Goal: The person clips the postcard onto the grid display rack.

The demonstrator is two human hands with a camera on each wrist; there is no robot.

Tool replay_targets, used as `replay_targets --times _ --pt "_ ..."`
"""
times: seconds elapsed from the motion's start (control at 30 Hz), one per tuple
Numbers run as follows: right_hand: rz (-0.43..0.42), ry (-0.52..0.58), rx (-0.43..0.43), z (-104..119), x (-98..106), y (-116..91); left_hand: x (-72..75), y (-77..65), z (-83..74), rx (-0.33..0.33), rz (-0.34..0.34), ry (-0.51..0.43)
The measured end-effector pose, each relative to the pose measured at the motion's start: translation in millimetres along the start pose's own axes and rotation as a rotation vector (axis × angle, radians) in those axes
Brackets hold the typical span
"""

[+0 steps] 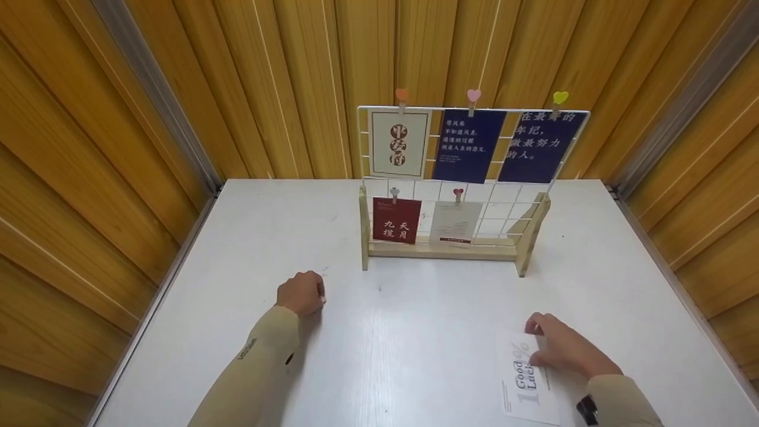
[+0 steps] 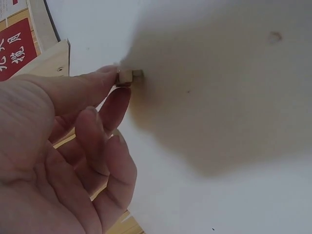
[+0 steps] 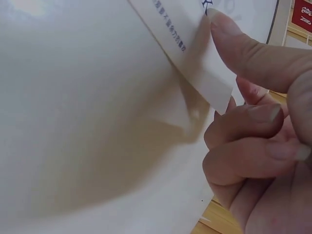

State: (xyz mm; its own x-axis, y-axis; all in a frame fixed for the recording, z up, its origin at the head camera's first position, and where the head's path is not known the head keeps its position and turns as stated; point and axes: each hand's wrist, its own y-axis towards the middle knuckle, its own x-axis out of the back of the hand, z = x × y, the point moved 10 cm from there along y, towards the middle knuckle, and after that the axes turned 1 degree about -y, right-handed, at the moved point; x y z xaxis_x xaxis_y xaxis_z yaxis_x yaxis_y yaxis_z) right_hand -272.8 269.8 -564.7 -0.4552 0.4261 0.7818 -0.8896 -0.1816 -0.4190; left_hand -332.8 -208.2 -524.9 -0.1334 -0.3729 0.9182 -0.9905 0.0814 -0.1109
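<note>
My left hand (image 1: 301,293) is over the table left of the rack, pinching a small wooden clothespin (image 2: 127,77) between thumb and forefinger. Only the clothespin's end shows; the fingers cover the rest. At the front right, my right hand (image 1: 566,347) grips a white card (image 1: 522,391) printed "Good Luck" by its edge. In the right wrist view the thumb lies on the card's printed face (image 3: 175,39), with fingers behind it. One corner of the card is raised above the table, casting a shadow.
A white wire grid rack (image 1: 442,252) on a wooden stand holds several clipped cards, including a red card (image 1: 397,220) and a dark blue card (image 1: 468,145). Heart-topped clothespins hold them. The white table (image 1: 379,356) meets wooden panel walls (image 1: 284,89) behind and at both sides.
</note>
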Motion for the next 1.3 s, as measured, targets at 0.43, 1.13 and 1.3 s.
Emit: replay_targets --times 0.43,1.13,1.3 --pt "-0.021 -0.074 0.022 3 14 4 2.3 -2.2 -2.7 -0.011 0.003 0.031" --pt "-0.078 -0.053 0.059 35 65 3 15.4 3.8 -39.0 -0.021 0.030 -0.058" --pt "-0.136 -0.052 0.123 47 79 5 17.7 3.1 -50.8 -0.044 0.022 -0.083"
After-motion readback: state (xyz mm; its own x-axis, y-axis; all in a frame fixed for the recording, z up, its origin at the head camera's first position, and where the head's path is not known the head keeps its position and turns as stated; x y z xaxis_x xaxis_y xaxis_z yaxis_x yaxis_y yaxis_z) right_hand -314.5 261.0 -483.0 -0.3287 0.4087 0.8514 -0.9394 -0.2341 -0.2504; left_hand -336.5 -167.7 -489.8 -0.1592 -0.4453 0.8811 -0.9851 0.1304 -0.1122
